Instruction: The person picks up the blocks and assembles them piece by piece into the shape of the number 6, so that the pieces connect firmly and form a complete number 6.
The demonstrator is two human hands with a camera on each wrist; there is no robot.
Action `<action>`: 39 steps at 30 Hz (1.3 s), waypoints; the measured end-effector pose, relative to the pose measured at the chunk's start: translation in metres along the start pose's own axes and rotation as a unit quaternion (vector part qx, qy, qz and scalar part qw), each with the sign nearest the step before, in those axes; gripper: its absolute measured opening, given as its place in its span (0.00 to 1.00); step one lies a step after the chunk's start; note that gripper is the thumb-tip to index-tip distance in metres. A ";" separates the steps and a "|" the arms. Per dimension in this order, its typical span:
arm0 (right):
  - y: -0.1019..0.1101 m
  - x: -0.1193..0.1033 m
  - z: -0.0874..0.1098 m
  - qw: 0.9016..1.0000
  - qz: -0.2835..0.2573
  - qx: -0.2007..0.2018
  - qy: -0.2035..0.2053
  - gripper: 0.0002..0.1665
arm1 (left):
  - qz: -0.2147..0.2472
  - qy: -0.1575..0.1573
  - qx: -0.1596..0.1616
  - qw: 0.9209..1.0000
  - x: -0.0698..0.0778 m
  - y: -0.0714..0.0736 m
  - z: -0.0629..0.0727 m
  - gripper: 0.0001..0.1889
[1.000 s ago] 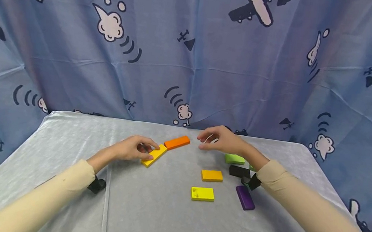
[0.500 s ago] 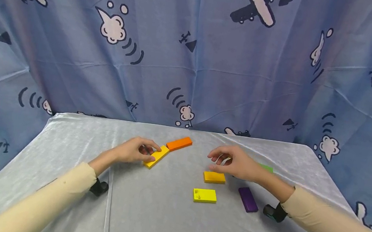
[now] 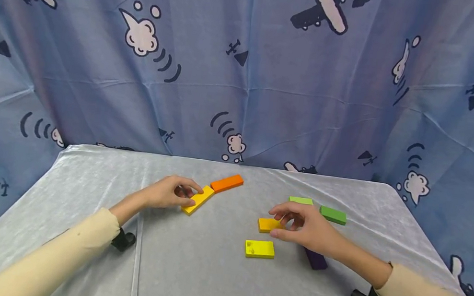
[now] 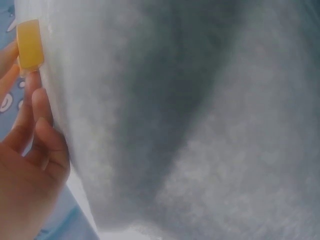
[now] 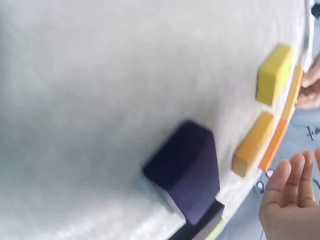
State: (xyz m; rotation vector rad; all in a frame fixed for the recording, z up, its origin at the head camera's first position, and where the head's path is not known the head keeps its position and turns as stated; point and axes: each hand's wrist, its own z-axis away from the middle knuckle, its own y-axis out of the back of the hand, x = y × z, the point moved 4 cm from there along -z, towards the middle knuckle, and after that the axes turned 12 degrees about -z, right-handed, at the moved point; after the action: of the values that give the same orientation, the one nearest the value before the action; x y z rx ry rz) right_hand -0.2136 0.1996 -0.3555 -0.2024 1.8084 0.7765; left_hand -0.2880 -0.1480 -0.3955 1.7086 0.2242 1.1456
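Note:
My left hand [image 3: 169,191] pinches an amber-yellow block [image 3: 199,201] between thumb and fingers; the left wrist view shows that block [image 4: 30,45] at the fingertips. Its far end meets an orange block [image 3: 227,183], which lies at an angle to it. My right hand [image 3: 308,228] hovers with loosely bent fingers and holds nothing. Thumb and fingertips overlap the right end of a second amber block [image 3: 267,225]. Partly covered by that hand is a dark purple block [image 3: 315,260], larger in the right wrist view. A black block [image 5: 202,227] shows there too, hidden in the head view.
Nearer to me lies a bright yellow block [image 3: 259,249] with small marks on its left end. Behind the right hand are a light green block [image 3: 301,200] and a darker green block [image 3: 333,215]. A grey-white cloth [image 3: 189,268] covers the table; a patterned blue curtain [image 3: 202,67] hangs behind.
My right hand has come back from beside the orange block, moving right and toward me over the loose blocks. The left hand has stayed on its amber block.

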 end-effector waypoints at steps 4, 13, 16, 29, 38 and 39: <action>-0.007 0.000 0.010 1.000 -0.002 0.006 -0.021 0.26 | 0.002 -0.002 0.000 1.000 0.000 0.000 0.000 0.17; -0.019 0.000 0.027 0.998 -0.007 0.052 -0.037 0.29 | 0.004 0.000 0.001 1.000 -0.001 -0.001 0.000 0.17; -0.025 -0.002 0.030 0.997 -0.013 0.064 -0.045 0.29 | 0.005 -0.001 0.000 1.000 -0.001 -0.001 0.000 0.17; -0.043 0.003 0.036 0.989 -0.003 0.098 -0.106 0.32 | -0.002 0.002 0.002 1.000 0.000 0.000 0.000 0.17; -0.051 0.010 0.035 0.986 0.014 0.113 -0.119 0.30 | -0.003 0.005 0.002 1.000 0.001 -0.001 0.000 0.17; -0.051 0.011 0.035 0.987 0.017 0.114 -0.115 0.30 | -0.003 0.005 0.001 1.000 0.001 -0.001 0.000 0.17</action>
State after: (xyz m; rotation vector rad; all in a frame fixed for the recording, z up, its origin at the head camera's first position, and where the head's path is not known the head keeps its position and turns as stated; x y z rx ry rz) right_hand -0.1647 0.1836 -0.3923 0.0667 1.6676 0.5841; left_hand -0.2873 -0.1473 -0.3960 1.7036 0.2375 1.1510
